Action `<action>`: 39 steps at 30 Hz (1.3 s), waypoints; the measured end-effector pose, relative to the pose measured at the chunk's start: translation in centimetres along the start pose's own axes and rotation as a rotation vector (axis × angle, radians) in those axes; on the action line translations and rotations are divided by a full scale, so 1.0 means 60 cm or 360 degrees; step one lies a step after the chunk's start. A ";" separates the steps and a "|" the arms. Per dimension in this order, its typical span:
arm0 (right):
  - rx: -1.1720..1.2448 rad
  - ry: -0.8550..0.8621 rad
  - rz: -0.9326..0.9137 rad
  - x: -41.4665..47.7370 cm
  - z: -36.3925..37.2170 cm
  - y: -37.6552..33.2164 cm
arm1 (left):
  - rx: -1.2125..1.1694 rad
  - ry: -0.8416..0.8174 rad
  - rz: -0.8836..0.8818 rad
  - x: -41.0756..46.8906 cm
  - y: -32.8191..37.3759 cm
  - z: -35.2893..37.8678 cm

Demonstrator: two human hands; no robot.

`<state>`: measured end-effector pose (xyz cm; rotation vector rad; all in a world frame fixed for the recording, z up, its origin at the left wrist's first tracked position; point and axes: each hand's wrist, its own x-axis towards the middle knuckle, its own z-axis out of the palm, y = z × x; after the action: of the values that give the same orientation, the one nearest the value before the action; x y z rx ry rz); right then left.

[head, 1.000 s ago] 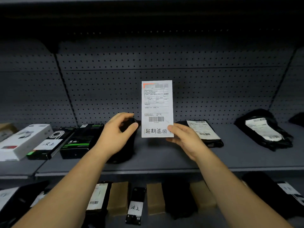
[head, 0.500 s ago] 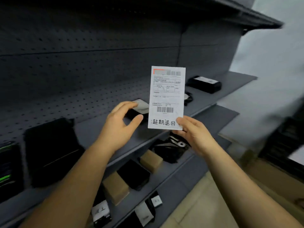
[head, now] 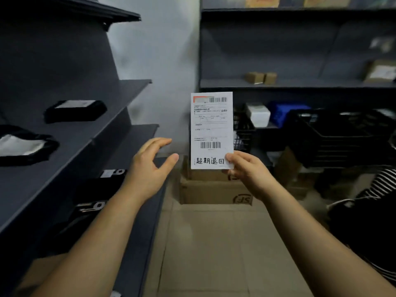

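A white shipping label (head: 211, 129) with barcodes and handwritten characters stands upright in front of me. My right hand (head: 248, 172) pinches its lower right corner between thumb and fingers. To the left of the label, my left hand (head: 150, 168) hovers in the air with fingers and thumb spread and loosely curved, holding nothing. It does not touch the label.
Dark grey shelves (head: 120, 99) run along the left, holding black parcels (head: 75, 110). An open cardboard box (head: 214, 189) stands on the tiled floor ahead. Black crates (head: 334, 136) and more shelving with small boxes (head: 260, 77) fill the right. A person in a striped sleeve (head: 383, 185) is at the right edge.
My view has swung right, away from the shelf front toward the aisle and the cardboard box. Both hands kept their pose, the right one still holding the label up.
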<state>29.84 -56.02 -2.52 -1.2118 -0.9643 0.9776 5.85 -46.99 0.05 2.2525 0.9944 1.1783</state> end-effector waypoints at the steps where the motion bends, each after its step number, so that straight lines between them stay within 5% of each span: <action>1: -0.0002 0.0047 0.0006 0.004 -0.034 0.003 | -0.0018 -0.0041 0.0003 0.014 0.009 0.033; 12: 0.0068 0.0176 0.0069 0.148 -0.238 0.041 | -0.0100 -0.0283 0.0021 0.177 0.008 0.260; 39: 0.0061 0.0250 0.0410 0.978 -0.512 0.222 | -0.0132 -0.0495 -0.0214 0.862 -0.413 0.723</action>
<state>75.27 -7.60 -15.05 -1.3814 -0.6743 1.0786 51.88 6.85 -12.10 2.1794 0.9370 0.7685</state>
